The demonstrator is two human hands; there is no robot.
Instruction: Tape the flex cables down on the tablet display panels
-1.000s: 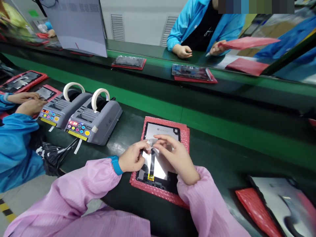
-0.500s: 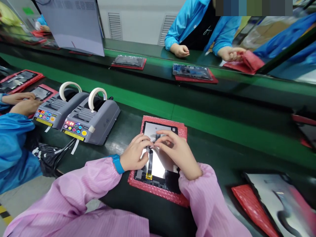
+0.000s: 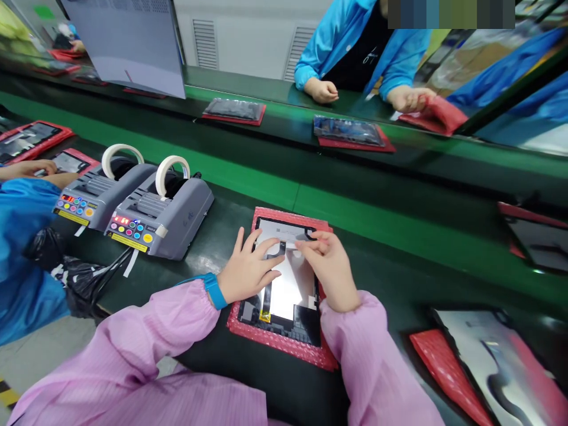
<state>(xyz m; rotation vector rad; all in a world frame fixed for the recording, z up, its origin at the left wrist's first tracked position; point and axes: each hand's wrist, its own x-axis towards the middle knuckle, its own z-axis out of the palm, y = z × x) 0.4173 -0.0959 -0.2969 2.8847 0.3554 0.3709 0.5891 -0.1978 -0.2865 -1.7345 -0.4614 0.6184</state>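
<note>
Head camera: we see a thin rectangular silver-and-black display panel (image 3: 284, 296) lying flat on a sheet of red bubble wrap (image 3: 279, 343), which rests on the dark green tabletop (image 3: 373, 278) right in front of us. Our left hand (image 3: 248, 272) is spread wide, palm down, over the panel's left side; we see nothing gripped in it, and we cannot tell how firmly its fingertips press. Our right hand (image 3: 331, 269) is nearly closed, thumb and forefinger pinched at one end of a small pale strip (image 3: 290, 244) above the panel's upper part.

We judge the strip to be nearly weightless, soft and quick to curl, perhaps sticky, so it is best taken by its very ends. The panel looks light for its breadth, stiff but fragile, with a glossy, slippery middle. We would hold it by the black borders along its long sides and keep pressure off the flat black ribbon cable (image 3: 267, 296) and the yellow tape patch (image 3: 265, 316) at its lower end. The bubble wrap should cushion it, though it may slide a little.

Left of the panel, well apart from it, stands a grey tape dispenser (image 3: 190, 225) carrying a white tape roll (image 3: 162, 177).
</note>
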